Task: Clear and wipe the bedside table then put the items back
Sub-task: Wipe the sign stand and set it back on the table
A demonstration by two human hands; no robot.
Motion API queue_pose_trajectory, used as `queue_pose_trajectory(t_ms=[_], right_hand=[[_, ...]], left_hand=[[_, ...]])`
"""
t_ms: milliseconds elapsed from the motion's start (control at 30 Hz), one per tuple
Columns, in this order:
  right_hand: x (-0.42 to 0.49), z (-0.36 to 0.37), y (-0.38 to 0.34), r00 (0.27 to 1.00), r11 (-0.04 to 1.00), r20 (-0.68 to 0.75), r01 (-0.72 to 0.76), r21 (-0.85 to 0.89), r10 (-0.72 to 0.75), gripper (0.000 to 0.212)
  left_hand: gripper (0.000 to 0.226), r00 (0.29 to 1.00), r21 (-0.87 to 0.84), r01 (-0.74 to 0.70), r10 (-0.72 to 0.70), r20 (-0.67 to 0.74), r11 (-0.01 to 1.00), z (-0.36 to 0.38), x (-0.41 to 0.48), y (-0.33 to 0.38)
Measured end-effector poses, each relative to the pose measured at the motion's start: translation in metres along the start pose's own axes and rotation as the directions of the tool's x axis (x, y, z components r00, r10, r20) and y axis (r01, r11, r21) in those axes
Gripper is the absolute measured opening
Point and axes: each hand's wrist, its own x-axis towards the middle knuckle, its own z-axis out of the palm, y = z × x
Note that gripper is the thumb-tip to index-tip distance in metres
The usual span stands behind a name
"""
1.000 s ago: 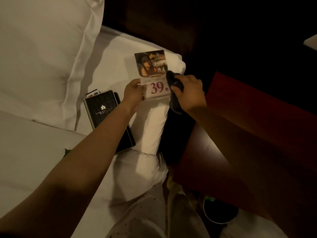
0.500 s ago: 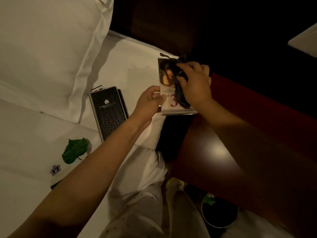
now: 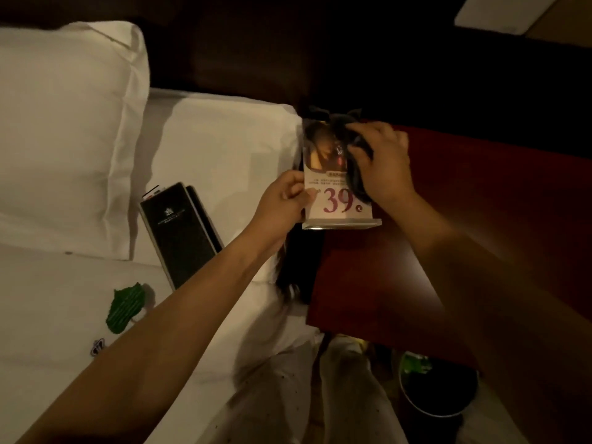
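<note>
The clear acrylic sign holder [image 3: 339,193] printed "39" is pinched by the left hand [image 3: 283,200]; the right hand [image 3: 382,165] presses a dark cloth [image 3: 354,177] on it, above the red-brown wooden worktop [image 3: 480,238], beside the white bed [image 3: 224,139] with a black leather folder [image 3: 181,235].

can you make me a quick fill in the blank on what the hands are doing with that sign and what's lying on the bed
1. The left hand holds the sign by its ____ edge.
2. The right hand presses a dark ____ against the sign's face.
3. The big number printed on the sign is ____.
4. The black folder lies on the ____, beside the pillow.

Missing words: left; cloth; 39; bed
</note>
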Motion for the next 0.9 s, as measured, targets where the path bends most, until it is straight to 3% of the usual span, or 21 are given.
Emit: queue_pose_trajectory(t_ms=[100, 233, 400, 500, 600, 700, 833, 900], right_hand=[[-0.007, -0.020, 0.048, 0.985, 0.979, -0.007, -0.168, 0.117, 0.170, 0.039], [-0.024, -0.039, 0.096, 0.952, 0.910, -0.023, -0.285, 0.302, 0.306, 0.038], [-0.042, -0.036, 0.107, 0.881, 0.674, 0.038, -0.388, 0.628, 0.472, 0.037], [-0.040, -0.029, 0.100, 0.819, 0.522, 0.114, -0.458, 0.720, 0.562, 0.038], [-0.043, -0.025, 0.097, 0.804, 0.465, 0.135, -0.462, 0.755, 0.579, 0.037], [-0.051, -0.025, 0.101, 0.840, 0.538, 0.175, -0.474, 0.697, 0.514, 0.039], [-0.068, -0.026, 0.116, 0.932, 0.832, 0.204, -0.359, 0.422, 0.299, 0.042], [-0.076, -0.026, 0.126, 0.946, 0.918, 0.210, -0.298, 0.262, 0.247, 0.042]], left_hand=[[0.020, 0.999, -0.045, -0.003, 0.001, -0.042, 0.999, 0.025, 0.008, -0.008], [0.011, 0.991, -0.113, -0.046, 0.031, -0.130, 0.993, 0.058, 0.033, -0.003], [0.013, 0.992, -0.147, -0.060, 0.042, -0.122, 0.987, 0.109, 0.062, 0.003], [0.016, 0.995, -0.151, -0.061, 0.049, -0.085, 0.987, 0.142, 0.069, -0.002], [0.014, 0.994, -0.199, -0.079, 0.061, -0.096, 0.977, 0.160, 0.075, -0.009], [0.018, 0.991, -0.166, -0.122, 0.111, -0.072, 0.979, 0.164, 0.086, -0.011], [0.023, 0.986, -0.030, -0.167, 0.167, 0.022, 0.986, 0.160, 0.110, -0.011], [0.023, 0.981, 0.059, -0.190, 0.187, 0.056, 0.980, 0.156, 0.125, -0.012]])
